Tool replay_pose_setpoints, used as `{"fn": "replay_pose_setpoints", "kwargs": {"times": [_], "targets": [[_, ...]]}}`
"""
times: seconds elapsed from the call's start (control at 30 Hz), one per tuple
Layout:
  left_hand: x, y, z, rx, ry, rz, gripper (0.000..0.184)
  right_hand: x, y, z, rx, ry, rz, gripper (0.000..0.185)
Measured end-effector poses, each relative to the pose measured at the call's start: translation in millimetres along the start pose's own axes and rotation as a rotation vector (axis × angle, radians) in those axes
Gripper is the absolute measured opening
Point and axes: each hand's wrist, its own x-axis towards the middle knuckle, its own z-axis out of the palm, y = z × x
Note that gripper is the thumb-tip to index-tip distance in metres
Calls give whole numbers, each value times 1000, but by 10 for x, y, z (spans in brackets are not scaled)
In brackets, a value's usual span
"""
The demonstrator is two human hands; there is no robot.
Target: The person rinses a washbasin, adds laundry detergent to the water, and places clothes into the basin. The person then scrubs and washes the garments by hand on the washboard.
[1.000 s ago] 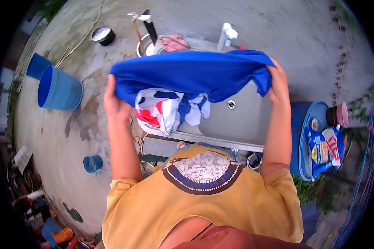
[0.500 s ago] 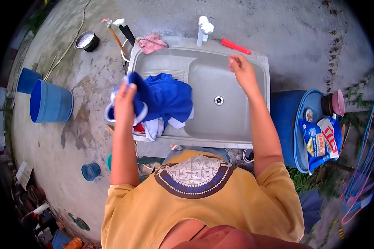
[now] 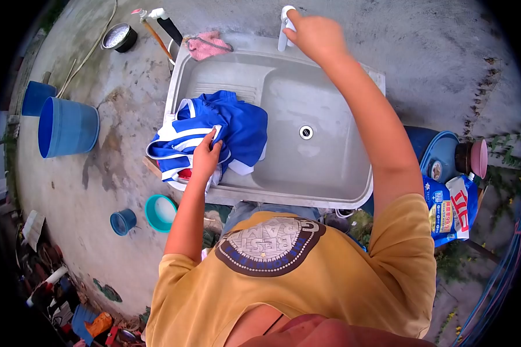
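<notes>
Blue and white clothes [image 3: 237, 127] lie in a heap on the left, ribbed side of the grey sink [image 3: 330, 179]. My left hand [image 3: 206, 159] rests on the heap's near part, its fingers at a white-edged fold of cloth. A bit of red cloth [image 3: 184, 173] shows beneath. My right hand [image 3: 317, 37] reaches to the white tap [image 3: 282, 40] behind the sink, with its fingers closed round the tap's top. No water stream shows in the basin, where the round drain [image 3: 306, 132] is visible.
A pink cloth [image 3: 207, 45] lies on the sink's back left corner. To the right, a blue barrel [image 3: 443, 151] bears a detergent bag [image 3: 450, 208]. Blue buckets [image 3: 69, 128], a teal basin [image 3: 161, 213] and a black pot [image 3: 119, 37] stand on the ground at left.
The blue cloth, held stretched between both hands earlier, now lies on the heap. My right hand has let go of it and moved up to the tap. My left hand has lowered onto the clothes.
</notes>
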Motion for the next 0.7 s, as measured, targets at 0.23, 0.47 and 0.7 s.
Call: {"fn": "replay_pose_setpoints", "kwargs": {"times": [0.23, 0.47, 0.7], "targets": [[171, -239, 169, -23, 30, -47, 47, -178, 225, -144, 449, -165, -100, 62], [247, -394, 145, -175, 27, -118, 45, -2146, 574, 2571, 476, -296, 362, 20], [215, -281, 139, -208, 37, -155, 41, -2825, 77, 3169, 408, -717, 794, 60]]}}
